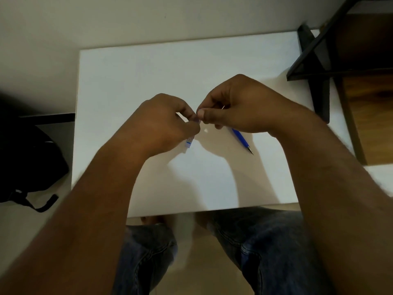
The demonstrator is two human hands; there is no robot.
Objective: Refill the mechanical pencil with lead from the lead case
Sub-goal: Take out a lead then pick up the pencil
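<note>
White and bare apart from a few small things, the tabletop (131, 86) fills the middle of the head view, with both forearms reaching in over its near edge. The left hand (163, 122) is closed around the lead case (189, 143), a small clear case with blue markings; only its lower end shows beneath the heel of the hand, tilted and held above the tabletop, while the upper end is hidden between the fingers. The right hand (238, 107) meets it from the other side, thumb and forefinger pinched together right at the top of the case, so that the fingertips of both hands touch. Whether the right hand grips the cap of the case or a lead there cannot be told. A thin light sliver (223, 107) shows inside the curl of the right hand's fingers, too small to identify.

The mechanical pencil (242, 141), blue with a dark metal tip, lies flat on the tabletop just beneath the right hand's wrist; its tip points toward the near right and its upper end is hidden by the hand. A tiny white piece (205, 130) lies on the tabletop between the hands.

A black bag (27, 165) sits on the floor at left, a black metal frame (314, 67) stands at the far right, and blue jeans (265, 248) show below the table's edge.
</note>
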